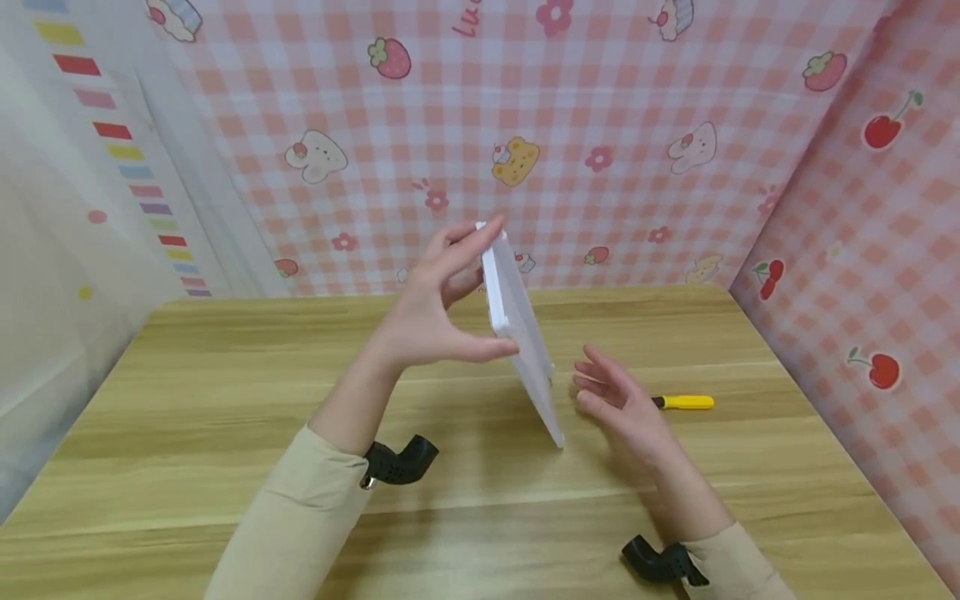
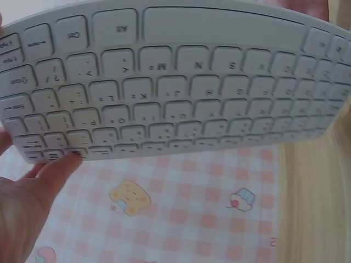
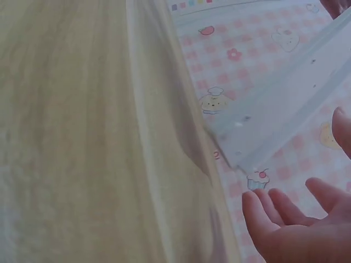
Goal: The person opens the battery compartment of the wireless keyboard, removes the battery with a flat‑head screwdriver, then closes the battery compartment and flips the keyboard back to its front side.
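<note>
A white keyboard [image 1: 522, 333] is tilted up on edge above the table, its key side facing left. My left hand [image 1: 442, 292] grips one end of it between thumb and fingers. In the left wrist view the keys of the keyboard [image 2: 175, 87] show, with the left hand [image 2: 38, 192] at its left end. My right hand [image 1: 622, 408] is apart from the keyboard, fingers relaxed and holding nothing. The right wrist view shows the plain back of the keyboard [image 3: 285, 98] beyond the right hand [image 3: 307, 224].
A screwdriver with a yellow handle [image 1: 688, 402] lies on the wooden table [image 1: 225, 400], partly hidden behind the right hand. Pink checked cloth [image 1: 420, 108] hangs behind the table and along its right side. White cloth [image 1: 60, 208] hangs at the left.
</note>
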A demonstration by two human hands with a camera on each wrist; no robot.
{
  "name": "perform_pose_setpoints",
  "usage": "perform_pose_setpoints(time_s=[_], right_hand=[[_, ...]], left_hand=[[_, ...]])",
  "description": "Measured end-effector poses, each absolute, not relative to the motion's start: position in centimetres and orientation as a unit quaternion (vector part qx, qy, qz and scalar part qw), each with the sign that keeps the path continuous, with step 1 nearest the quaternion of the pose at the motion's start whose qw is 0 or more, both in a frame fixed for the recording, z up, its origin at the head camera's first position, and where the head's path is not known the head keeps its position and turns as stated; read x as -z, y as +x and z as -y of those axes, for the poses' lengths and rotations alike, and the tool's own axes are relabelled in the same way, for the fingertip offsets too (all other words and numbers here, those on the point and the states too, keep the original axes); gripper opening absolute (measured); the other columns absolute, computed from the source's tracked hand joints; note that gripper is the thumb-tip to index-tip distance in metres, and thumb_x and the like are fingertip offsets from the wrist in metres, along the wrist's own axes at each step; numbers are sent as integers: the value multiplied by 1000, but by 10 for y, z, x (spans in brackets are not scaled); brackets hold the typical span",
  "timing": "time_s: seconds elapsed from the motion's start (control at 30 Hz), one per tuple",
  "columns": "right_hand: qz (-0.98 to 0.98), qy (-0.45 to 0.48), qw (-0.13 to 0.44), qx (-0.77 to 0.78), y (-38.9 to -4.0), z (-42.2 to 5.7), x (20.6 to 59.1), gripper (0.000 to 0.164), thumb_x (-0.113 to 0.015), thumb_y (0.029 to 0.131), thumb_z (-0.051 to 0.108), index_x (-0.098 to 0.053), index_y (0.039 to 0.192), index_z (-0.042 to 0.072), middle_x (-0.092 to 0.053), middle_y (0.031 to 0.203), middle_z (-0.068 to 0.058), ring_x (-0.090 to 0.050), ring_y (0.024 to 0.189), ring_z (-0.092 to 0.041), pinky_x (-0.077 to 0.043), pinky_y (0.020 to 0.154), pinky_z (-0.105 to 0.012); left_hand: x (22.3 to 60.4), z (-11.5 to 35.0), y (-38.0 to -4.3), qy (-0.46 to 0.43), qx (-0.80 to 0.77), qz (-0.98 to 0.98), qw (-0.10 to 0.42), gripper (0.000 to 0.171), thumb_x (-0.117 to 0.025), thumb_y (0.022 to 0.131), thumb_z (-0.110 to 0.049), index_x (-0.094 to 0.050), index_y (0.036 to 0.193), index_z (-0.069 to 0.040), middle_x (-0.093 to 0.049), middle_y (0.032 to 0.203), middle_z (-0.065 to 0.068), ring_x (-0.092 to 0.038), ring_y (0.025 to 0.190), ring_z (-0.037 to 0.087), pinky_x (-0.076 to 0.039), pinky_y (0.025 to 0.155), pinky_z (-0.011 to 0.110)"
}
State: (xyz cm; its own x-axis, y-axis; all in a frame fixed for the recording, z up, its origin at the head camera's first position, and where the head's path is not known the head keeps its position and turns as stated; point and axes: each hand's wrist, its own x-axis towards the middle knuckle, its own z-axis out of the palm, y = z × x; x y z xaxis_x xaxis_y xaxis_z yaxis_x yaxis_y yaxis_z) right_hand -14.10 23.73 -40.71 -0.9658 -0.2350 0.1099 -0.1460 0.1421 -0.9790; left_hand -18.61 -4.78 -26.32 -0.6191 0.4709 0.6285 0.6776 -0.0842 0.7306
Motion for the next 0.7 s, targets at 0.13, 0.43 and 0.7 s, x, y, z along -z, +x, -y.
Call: perform_pose_setpoints(time_s=[0.13, 0.43, 0.7], right_hand=[[-735, -116, 71, 665, -142, -236, 412, 69, -58, 99, 4, -20, 156, 0, -33, 149, -34, -38, 134, -49, -47, 97, -25], [-696, -68, 147, 700, -141, -233, 416, 73, -58, 101, 12, -14, 159, 8, -29, 149, -38, -52, 123, -28, -52, 91, -29], [-766, -33, 89, 635, -142, -236, 414, 66, -62, 98, 11, -29, 156, 9, -44, 139, -33, -49, 117, -31, -47, 87, -21]], left_hand=[[273, 51, -190, -444, 638, 622, 97, 108, -87, 56, 11, -34, 150, 5, -32, 142, 18, -45, 126, 29, -41, 107, 42], [294, 61, -194, -451, 684, 564, 101, 103, -89, 67, -17, -29, 146, 11, -34, 144, 25, -43, 121, 30, -45, 103, 50], [302, 85, -193, -418, 662, 618, 71, 109, -88, 73, -40, -27, 151, 7, -39, 140, 24, -45, 119, 23, -45, 103, 40]])
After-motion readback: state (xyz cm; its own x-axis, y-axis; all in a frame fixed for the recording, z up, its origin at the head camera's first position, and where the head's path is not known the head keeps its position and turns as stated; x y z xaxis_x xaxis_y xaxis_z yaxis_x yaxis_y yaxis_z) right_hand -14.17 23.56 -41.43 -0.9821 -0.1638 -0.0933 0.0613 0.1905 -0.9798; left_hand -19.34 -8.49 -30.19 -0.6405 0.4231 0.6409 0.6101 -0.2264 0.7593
